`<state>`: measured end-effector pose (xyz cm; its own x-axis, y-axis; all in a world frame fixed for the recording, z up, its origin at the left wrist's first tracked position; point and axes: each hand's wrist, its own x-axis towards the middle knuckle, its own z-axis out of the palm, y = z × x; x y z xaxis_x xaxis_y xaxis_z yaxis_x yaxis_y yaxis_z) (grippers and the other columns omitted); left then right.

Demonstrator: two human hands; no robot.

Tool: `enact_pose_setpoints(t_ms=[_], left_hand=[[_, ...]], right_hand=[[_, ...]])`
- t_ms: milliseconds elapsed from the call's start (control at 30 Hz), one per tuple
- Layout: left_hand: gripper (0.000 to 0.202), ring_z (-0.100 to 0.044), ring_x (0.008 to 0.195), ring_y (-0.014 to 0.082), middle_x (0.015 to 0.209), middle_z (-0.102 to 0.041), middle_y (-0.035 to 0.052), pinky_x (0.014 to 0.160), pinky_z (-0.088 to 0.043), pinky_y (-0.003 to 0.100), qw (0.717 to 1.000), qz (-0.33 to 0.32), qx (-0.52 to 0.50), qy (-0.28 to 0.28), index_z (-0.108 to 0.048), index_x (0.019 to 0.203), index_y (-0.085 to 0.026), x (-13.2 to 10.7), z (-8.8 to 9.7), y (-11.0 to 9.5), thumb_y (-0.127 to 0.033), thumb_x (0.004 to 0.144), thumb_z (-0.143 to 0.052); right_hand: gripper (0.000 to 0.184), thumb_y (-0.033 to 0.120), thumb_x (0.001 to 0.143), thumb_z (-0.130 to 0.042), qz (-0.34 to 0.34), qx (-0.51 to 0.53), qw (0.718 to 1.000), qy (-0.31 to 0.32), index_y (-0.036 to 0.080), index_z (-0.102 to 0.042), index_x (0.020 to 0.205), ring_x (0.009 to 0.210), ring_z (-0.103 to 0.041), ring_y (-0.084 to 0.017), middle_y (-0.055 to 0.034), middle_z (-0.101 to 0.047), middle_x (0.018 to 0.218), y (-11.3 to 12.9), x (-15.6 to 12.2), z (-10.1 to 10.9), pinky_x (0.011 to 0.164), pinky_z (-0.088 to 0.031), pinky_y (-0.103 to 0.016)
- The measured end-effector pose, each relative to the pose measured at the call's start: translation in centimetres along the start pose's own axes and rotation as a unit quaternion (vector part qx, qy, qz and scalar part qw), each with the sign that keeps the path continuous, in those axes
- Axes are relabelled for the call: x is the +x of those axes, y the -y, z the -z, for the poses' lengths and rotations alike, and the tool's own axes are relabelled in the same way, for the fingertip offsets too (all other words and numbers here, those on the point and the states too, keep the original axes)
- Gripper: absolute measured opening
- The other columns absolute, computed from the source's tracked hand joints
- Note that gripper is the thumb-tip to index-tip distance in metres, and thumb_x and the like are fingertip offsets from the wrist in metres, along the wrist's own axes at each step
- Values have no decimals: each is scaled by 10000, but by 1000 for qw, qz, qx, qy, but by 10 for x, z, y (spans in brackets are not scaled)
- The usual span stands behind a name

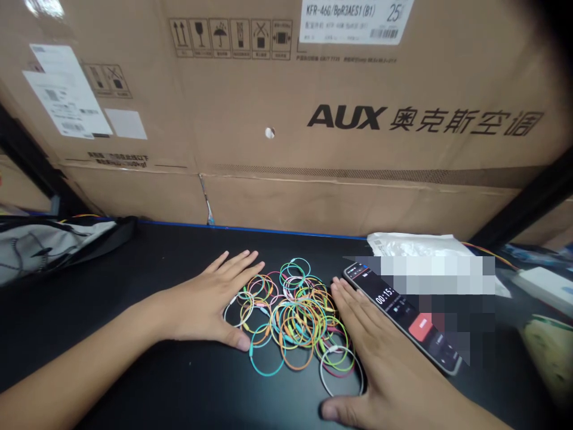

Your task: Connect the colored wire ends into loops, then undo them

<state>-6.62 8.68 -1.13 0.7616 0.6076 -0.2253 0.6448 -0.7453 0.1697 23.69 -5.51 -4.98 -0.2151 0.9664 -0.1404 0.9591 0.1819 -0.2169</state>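
Note:
A loose pile of thin coloured wire loops (299, 322) lies on the black table (179, 382), in orange, yellow, green, pink, teal and white, each with a small barrel clasp. To the left of the pile, my left hand (210, 301) rests palm down with fingers spread, its thumb and index finger beside the nearest loops. On the other side lies my right hand (380, 340), flat, its fingers straight and close together and the thumb held apart. A white loop (323, 379) sits between that thumb and fingers, partly against the hand. Neither hand grips a loop.
A phone (403, 316) showing a running timer lies just right of my right hand. Behind it is a white plastic bag (416, 245), partly blurred out. A large cardboard box (250, 137) stands along the back edge. Grey-and-black fabric (54, 245) lies at the left.

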Motion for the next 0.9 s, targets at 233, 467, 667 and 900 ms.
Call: enact_pose_setpoints(t_ms=[233, 467, 667, 900], left_hand=[[1242, 25, 1587, 339, 1713, 10, 95, 1277, 17, 580, 1000, -7, -3, -4, -73, 1649, -247, 0, 0, 1, -928, 721, -540], [1222, 17, 1585, 354, 1715, -1, 97, 1273, 0, 602, 1000, -6, -9, -8, -88, 1649, -254, -2, 0, -1, -921, 731, -540], [1208, 18, 1584, 356, 1716, 0, 92, 1273, 1, 597, 1000, -8, -13, -5, -90, 1649, -262, -2, -1, 0, -914, 738, -543], [1196, 18, 1582, 361, 1715, -5, 95, 1271, 4, 601, 1000, -7, -13, -6, -98, 1649, -266, -2, 0, -1, -910, 744, -543]], right_hand=[[1328, 917, 731, -536, 3, -14, 1000, 16, 66, -8, 1604, 1540, 55, -379, -131, 109, 1672, 0, 0, 3, 1223, -52, -537], [1305, 920, 737, -526, -1, -15, 1000, 8, 89, -28, 1611, 1542, 50, -377, -108, 109, 1678, 0, -3, 3, 1227, -58, -528], [1301, 902, 744, -541, -11, -5, 1000, 18, 90, -7, 1608, 1540, 46, -391, -112, 133, 1670, 3, -2, 5, 1217, -69, -556], [1288, 899, 756, -528, -10, -10, 1000, 7, 91, -3, 1611, 1547, 37, -376, -101, 126, 1676, 0, -2, 3, 1227, -85, -530]])
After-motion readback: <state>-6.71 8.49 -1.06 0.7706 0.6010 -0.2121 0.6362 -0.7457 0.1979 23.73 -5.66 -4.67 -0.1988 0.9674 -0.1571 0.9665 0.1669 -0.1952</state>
